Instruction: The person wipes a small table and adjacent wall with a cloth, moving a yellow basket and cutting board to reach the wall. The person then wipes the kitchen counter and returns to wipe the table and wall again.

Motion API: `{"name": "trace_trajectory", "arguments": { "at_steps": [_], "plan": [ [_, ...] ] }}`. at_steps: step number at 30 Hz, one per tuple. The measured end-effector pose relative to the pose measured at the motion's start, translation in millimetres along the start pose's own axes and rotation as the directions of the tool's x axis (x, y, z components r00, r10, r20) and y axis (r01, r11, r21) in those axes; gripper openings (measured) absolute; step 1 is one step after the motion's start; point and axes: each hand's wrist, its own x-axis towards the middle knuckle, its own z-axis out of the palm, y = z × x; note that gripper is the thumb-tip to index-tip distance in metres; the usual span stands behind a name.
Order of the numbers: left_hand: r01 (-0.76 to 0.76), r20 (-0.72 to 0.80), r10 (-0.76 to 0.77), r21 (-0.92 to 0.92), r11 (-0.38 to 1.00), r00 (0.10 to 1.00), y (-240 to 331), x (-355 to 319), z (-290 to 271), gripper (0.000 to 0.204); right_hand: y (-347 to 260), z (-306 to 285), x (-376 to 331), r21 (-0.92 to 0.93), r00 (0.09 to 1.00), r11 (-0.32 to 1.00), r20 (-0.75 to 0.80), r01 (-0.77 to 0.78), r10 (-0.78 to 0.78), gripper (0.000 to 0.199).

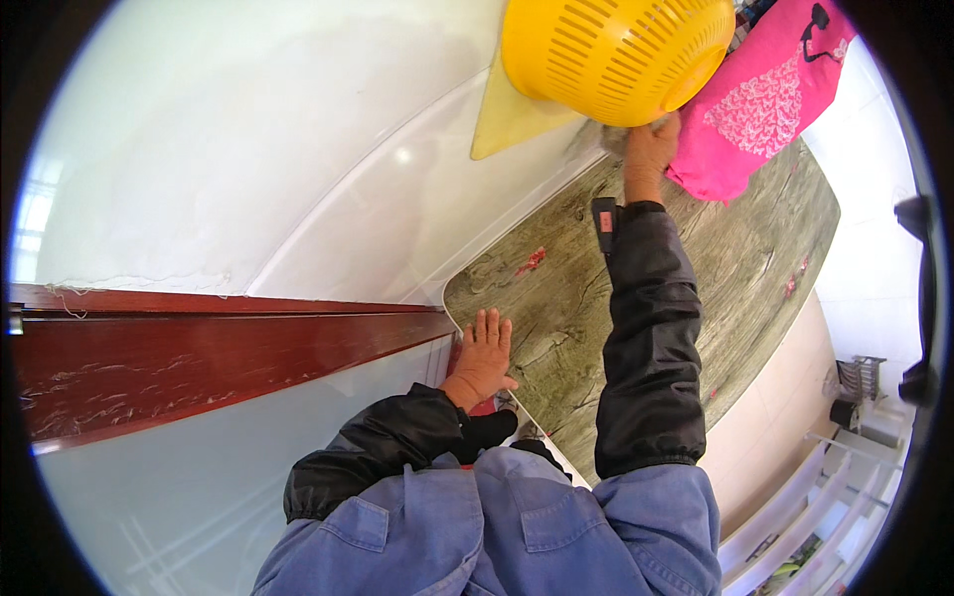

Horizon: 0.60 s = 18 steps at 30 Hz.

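Resting flat w/ fingers spread, left hand (483, 360) on grey wood-grain tabletop (755, 248), white wall beyond, right hand (649, 149) closed on grey cloth (613, 136) under yellow slotted colander (614, 55), pink bag (760, 104) beside it.

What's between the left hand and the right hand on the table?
Head view: mostly bare grey wood-grain table between left hand and right hand, plus a small red scrap and the right sleeve.

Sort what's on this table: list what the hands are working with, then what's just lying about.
In hand:
right hand pressing a grey cloth at the table edge
left hand flat on the table

Lying about:
yellow colander
pink cloth
red scraps
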Motion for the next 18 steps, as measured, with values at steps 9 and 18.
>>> {"name": "trace_trajectory", "arguments": {
  "at_steps": [9, 18],
  "plan": [
    [-0.010, 0.030, 0.010, 0.024, 1.000, 0.999, 0.2, 0.9, -5.1, 0.128, 7.6, -11.4, -97.8, -0.322, 0.896, 0.893, 0.208, -0.315, 0.392, 0.065],
    [-0.010, -0.003, 0.010, 0.034, 0.999, 1.000, 0.6, -0.2, -3.8, 0.129, -60.4, 6.9, -50.1, -0.167, 0.944, 0.930, 0.086, 0.329, -0.319, 0.070]
  ]
}}
